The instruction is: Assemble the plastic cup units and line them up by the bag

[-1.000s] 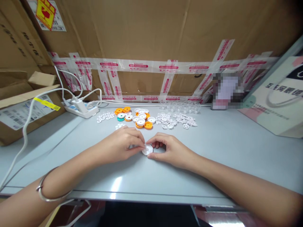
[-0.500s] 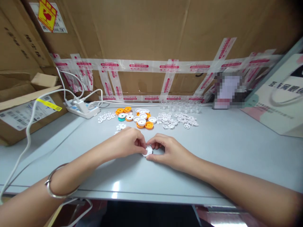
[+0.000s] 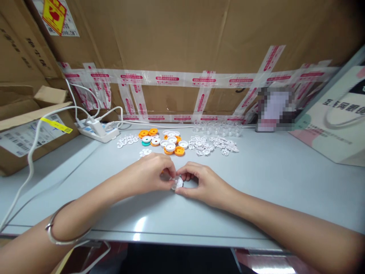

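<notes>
A small round white piece (image 3: 178, 182), partly see-through on top, lies on the grey table between my hands. My left hand (image 3: 155, 171) pinches at its left side with thumb and fingertips, which hide part of it. From the other side my right hand (image 3: 204, 183) curves round the same piece, thumb at the near edge and index finger at the far edge. Beyond the hands sit white round caps (image 3: 170, 147) and orange round caps (image 3: 179, 151), some stacked. Small white flower-shaped pieces (image 3: 145, 152) lie just behind my left hand.
White openwork pieces (image 3: 199, 144) and clear round cups (image 3: 219, 128) stand at the back right. A power strip (image 3: 105, 133) with white cables and an open cardboard box (image 3: 34, 133) are at the left. A large carton (image 3: 176, 45) walls off the back.
My left fingertips have lifted slightly and drawn back to the left, so more of the round piece shows. My right hand holds nearly the same place.
</notes>
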`<state>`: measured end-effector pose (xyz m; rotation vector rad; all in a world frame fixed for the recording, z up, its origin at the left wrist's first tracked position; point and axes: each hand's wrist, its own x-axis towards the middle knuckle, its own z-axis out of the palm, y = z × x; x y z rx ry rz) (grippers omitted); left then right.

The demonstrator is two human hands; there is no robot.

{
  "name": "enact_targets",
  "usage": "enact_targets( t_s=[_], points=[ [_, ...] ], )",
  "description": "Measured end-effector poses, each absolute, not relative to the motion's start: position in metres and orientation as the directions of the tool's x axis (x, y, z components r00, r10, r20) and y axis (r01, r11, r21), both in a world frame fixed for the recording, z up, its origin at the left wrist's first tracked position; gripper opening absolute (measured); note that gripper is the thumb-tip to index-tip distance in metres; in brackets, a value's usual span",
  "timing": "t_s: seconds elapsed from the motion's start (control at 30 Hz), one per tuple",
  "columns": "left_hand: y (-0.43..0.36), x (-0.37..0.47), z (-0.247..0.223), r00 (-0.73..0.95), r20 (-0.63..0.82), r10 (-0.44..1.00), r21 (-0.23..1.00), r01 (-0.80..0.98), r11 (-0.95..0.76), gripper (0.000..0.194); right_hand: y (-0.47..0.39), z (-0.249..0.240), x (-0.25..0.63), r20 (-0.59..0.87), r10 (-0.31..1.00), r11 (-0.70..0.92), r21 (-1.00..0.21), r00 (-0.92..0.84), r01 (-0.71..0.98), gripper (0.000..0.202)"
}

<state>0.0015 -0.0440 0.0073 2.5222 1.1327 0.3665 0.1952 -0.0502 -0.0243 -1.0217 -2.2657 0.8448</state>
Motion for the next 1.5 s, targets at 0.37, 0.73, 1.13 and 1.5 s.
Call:
enact_targets(
  t_s=[0.37, 0.73, 1.13, 1.5],
  points=[
    [-0.044, 0.002, 0.004, 0.697, 0.082, 0.713, 0.419, 0.625, -0.659, 0.01, -0.05, -0.025, 0.195, 0.168, 0.785, 0.509, -0.724, -0.596, 0.467, 0.02],
    [-0.04, -0.004, 0.004, 0.7, 0.111, 0.705, 0.532, 0.558, -0.637, 0.016, -0.048, -0.025, 0.198, 0.15, 0.778, 0.497, -0.741, -0.61, 0.452, 0.029],
    [-0.037, -0.019, 0.018, 0.612, 0.176, 0.771, 0.46, 0.641, -0.614, 0.01, -0.045, -0.024, 0.201, 0.089, 0.759, 0.457, -0.779, -0.645, 0.43, 0.036],
    [-0.031, -0.025, 0.006, 0.598, 0.096, 0.796, 0.347, 0.729, -0.589, 0.031, -0.045, -0.022, 0.201, 0.1, 0.78, 0.464, -0.756, -0.618, 0.462, 0.03]
  ],
)
